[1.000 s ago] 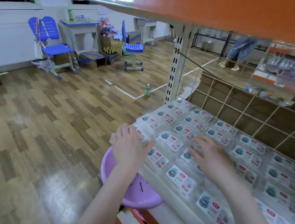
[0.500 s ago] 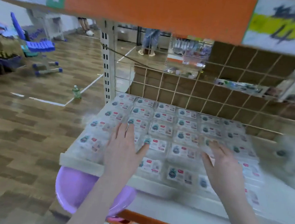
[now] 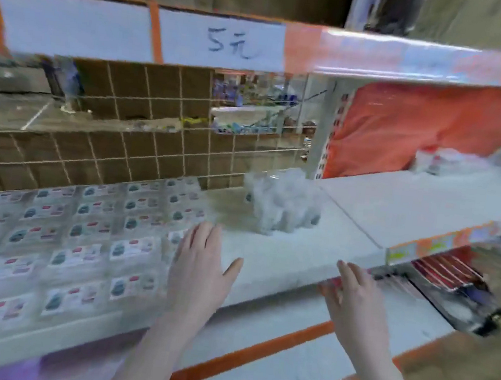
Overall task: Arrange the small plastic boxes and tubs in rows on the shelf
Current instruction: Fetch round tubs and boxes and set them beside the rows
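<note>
From the head camera, the one view here, the step in hand looks like a pause between batches: the labelled plastic boxes (image 3: 130,245) already lie flat in tidy rows across the left part of the white shelf (image 3: 359,208), and neither hand carries anything. The left hand (image 3: 199,270) hovers palm down at the right edge of those rows, fingers straight and a little spread, thumb out to the right; whether its fingertips touch the nearest box cannot be told through the blur. The right hand (image 3: 355,298) hangs at the shelf's front lip, also palm down with straight fingers, holding nothing, well apart from the boxes. Further back on the bare stretch of shelf, near the wire grid backing (image 3: 143,134) and the upright post, sits a blurred clear heap (image 3: 282,204) that seems to be a bundle of more clear tubs or boxes, though its contents are too smeared to name surely. My judgement is that the next move calls for reaching forward to that heap, drawing it closer, and taking pieces out to continue the rows rightward into the free space beside the last column. Both forearms stretch forward from the bottom of the frame, roughly parallel. Above, a paper price label (image 3: 225,43) is fixed to the upper shelf edge, and red packets (image 3: 443,271) lie on the lower tier at right.
</note>
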Demonstrator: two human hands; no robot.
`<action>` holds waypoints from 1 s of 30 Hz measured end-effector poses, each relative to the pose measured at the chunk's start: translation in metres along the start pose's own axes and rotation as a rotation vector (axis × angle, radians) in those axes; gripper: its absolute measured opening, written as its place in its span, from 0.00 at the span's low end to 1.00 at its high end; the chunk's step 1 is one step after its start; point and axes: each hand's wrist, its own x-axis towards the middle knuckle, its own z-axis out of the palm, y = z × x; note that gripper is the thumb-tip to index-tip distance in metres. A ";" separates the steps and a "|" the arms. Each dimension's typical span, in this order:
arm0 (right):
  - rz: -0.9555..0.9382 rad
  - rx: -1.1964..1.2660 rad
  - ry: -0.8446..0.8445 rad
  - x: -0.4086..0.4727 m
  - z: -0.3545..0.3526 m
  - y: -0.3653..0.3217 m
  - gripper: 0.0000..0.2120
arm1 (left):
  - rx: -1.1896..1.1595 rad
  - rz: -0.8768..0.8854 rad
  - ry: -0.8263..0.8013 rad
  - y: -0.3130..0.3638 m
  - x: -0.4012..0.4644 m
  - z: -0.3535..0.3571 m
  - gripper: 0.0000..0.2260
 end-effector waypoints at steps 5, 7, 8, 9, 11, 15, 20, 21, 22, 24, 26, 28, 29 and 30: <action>0.012 -0.056 0.059 0.009 -0.041 0.116 0.18 | -0.062 0.082 -0.033 0.127 0.005 0.050 0.31; 0.033 -0.081 0.056 0.016 -0.057 0.157 0.18 | -0.090 0.104 -0.055 0.173 0.008 0.069 0.31; 0.042 -0.083 0.067 0.019 -0.064 0.174 0.19 | -0.098 0.118 -0.066 0.193 0.011 0.078 0.31; 0.050 -0.080 0.081 0.022 -0.072 0.191 0.18 | -0.105 0.133 -0.075 0.213 0.014 0.086 0.31; 0.069 -0.079 0.095 0.029 -0.084 0.222 0.18 | -0.117 0.161 -0.085 0.249 0.021 0.099 0.31; 0.123 -0.090 0.106 0.047 -0.098 0.279 0.20 | -0.128 0.242 -0.098 0.311 0.042 0.123 0.31; 0.161 -0.104 0.140 0.078 -0.101 0.335 0.19 | -0.157 0.304 -0.124 0.375 0.076 0.161 0.30; 0.165 -0.109 0.141 0.086 -0.099 0.347 0.18 | -0.173 0.307 -0.129 0.387 0.084 0.170 0.30; 0.170 -0.115 0.140 0.096 -0.097 0.361 0.18 | -0.182 0.316 -0.135 0.398 0.092 0.181 0.30; 0.185 -0.127 0.130 0.118 -0.092 0.387 0.16 | -0.188 0.338 -0.147 0.421 0.111 0.202 0.30; 0.198 -0.138 0.126 0.145 -0.085 0.414 0.13 | -0.203 0.338 -0.152 0.445 0.136 0.225 0.30; 0.203 -0.119 0.117 0.179 -0.079 0.441 0.10 | -0.207 0.333 -0.159 0.469 0.165 0.247 0.31; 0.196 -0.106 0.113 0.197 -0.078 0.455 0.11 | -0.204 0.329 -0.165 0.481 0.181 0.256 0.31; 0.190 -0.107 0.113 0.213 -0.075 0.469 0.11 | -0.197 0.328 -0.170 0.493 0.195 0.265 0.31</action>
